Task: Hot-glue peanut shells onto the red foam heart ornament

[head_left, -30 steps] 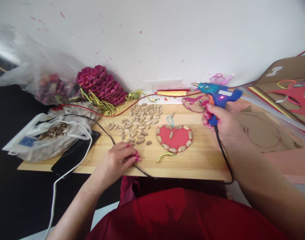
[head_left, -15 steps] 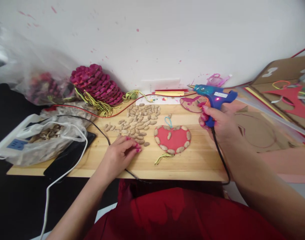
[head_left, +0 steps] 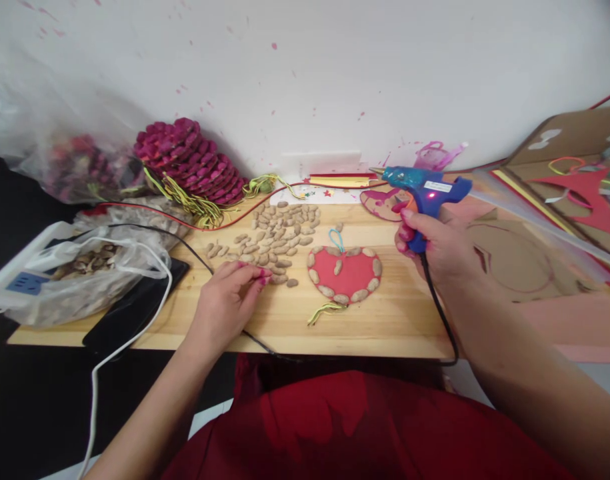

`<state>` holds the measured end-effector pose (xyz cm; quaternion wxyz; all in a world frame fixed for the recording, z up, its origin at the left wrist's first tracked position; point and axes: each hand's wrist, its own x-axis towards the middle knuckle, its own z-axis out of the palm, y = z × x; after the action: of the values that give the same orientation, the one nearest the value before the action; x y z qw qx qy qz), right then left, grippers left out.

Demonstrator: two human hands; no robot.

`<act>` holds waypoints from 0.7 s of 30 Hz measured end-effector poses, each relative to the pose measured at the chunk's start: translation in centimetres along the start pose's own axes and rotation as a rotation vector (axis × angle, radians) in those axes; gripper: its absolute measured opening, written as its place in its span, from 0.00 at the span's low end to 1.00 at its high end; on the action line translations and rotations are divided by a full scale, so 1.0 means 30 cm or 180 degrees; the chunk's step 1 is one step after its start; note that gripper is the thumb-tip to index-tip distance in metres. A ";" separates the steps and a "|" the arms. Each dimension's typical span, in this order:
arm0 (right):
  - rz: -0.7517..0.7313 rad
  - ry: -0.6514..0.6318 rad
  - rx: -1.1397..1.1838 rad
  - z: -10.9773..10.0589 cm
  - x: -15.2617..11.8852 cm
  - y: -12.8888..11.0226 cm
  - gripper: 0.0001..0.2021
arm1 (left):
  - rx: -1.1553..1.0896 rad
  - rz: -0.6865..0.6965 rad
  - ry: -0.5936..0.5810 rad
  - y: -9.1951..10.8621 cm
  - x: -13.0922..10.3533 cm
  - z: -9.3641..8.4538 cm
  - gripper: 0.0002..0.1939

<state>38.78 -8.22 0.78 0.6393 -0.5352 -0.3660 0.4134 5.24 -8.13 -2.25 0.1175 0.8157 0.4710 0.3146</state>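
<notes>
My right hand [head_left: 429, 243] is wrapped round the handle of a blue glue gun [head_left: 429, 190], held above the table with its nozzle pointing left and a small light glowing on its side. At the near edge of the loose peanuts [head_left: 279, 233], my left hand [head_left: 232, 297] has thumb and fingers pinched together; whatever is between them is hidden. Between the hands lies a red heart [head_left: 335, 270], rimmed with peanuts, one more peanut sitting on its upper middle. A blue loop [head_left: 337, 239] tops the heart, and a yellow-green tassel [head_left: 325, 312] hangs from its bottom.
Maroon stacked pieces with yellow-green tassels [head_left: 189, 160] lean at the back left. Beside them are a plastic bag of shells [head_left: 129, 280], a white power strip [head_left: 19, 273] and a black phone-like slab [head_left: 135, 307]. Cardboard [head_left: 515, 260] lies right. The gun's black cord [head_left: 442, 313] crosses the front edge.
My left hand has shifted slightly left, its fingertips still pinched by the peanuts. My right hand keeps the glue gun in nearly the same place. The whole view has tilted a little.
</notes>
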 end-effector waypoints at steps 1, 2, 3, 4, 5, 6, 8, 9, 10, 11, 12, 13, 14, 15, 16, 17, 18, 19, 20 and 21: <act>0.0023 0.0000 -0.0015 0.003 -0.003 -0.003 0.10 | 0.0013 0.0049 0.0025 0.001 0.000 0.002 0.09; 0.0038 0.0005 -0.0028 0.006 -0.006 -0.005 0.11 | 0.0033 0.0100 0.0039 0.003 0.001 0.007 0.09; 0.0049 0.0012 -0.0041 0.009 -0.008 -0.008 0.11 | 0.0061 0.0143 0.0038 0.004 0.002 0.012 0.09; 0.0062 0.0015 -0.0060 0.012 -0.010 -0.010 0.11 | 0.0094 0.0175 0.0023 0.006 0.003 0.019 0.08; 0.0070 0.0021 -0.0075 0.014 -0.012 -0.012 0.12 | 0.0128 0.0186 -0.0002 0.006 0.005 0.025 0.07; 0.0068 0.0031 -0.0090 0.015 -0.013 -0.013 0.12 | 0.0165 0.0178 -0.0035 0.007 0.007 0.031 0.07; 0.0069 0.0012 -0.0107 0.016 -0.013 -0.012 0.12 | 0.0238 0.0120 -0.0095 0.006 0.012 0.040 0.06; 0.0072 0.0000 -0.0103 0.015 -0.012 -0.011 0.12 | 0.0262 0.0089 -0.0115 0.006 0.015 0.044 0.06; 0.0064 -0.0001 -0.0093 0.015 -0.011 -0.009 0.12 | 0.0274 0.0064 -0.0132 0.005 0.019 0.046 0.06; 0.0058 -0.0004 -0.0078 0.014 -0.009 -0.007 0.12 | 0.0275 0.0051 -0.0153 0.005 0.022 0.048 0.06; 0.0059 -0.0007 -0.0062 0.014 -0.008 -0.005 0.12 | 0.0269 0.0047 -0.0168 0.005 0.025 0.049 0.06; 0.0063 -0.0009 -0.0038 0.013 -0.007 -0.004 0.12 | 0.0264 0.0043 -0.0181 0.005 0.028 0.051 0.06; 0.0066 -0.0008 -0.0013 0.013 -0.007 -0.003 0.12 | 0.0260 0.0042 -0.0189 0.005 0.030 0.052 0.06; 0.0078 -0.0019 0.0003 0.012 -0.008 -0.002 0.12 | 0.0259 0.0042 -0.0191 0.005 0.032 0.053 0.06; 0.0094 -0.0021 0.0006 0.011 -0.009 -0.001 0.12 | 0.0258 0.0048 -0.0192 0.005 0.033 0.054 0.06; 0.0099 -0.0010 0.0011 0.010 -0.010 0.000 0.12 | 0.0252 0.0059 -0.0188 0.005 0.034 0.054 0.06; 0.0098 -0.0005 0.0013 0.009 -0.011 0.001 0.12 | 0.0243 0.0070 -0.0183 0.006 0.034 0.055 0.06; 0.0096 -0.0019 0.0011 0.008 -0.011 0.002 0.11 | 0.0231 0.0082 -0.0177 0.006 0.034 0.055 0.06; 0.0095 -0.0042 0.0011 0.007 -0.012 0.003 0.11 | 0.0214 0.0091 -0.0163 0.006 0.033 0.055 0.06; 0.0091 -0.0068 0.0012 0.007 -0.012 0.004 0.10 | 0.0197 0.0096 -0.0156 0.007 0.032 0.055 0.06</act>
<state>38.44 -8.47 0.68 0.6304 -0.5347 -0.3644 0.4289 6.75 -7.25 -3.04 0.0990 0.8334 0.4651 0.2815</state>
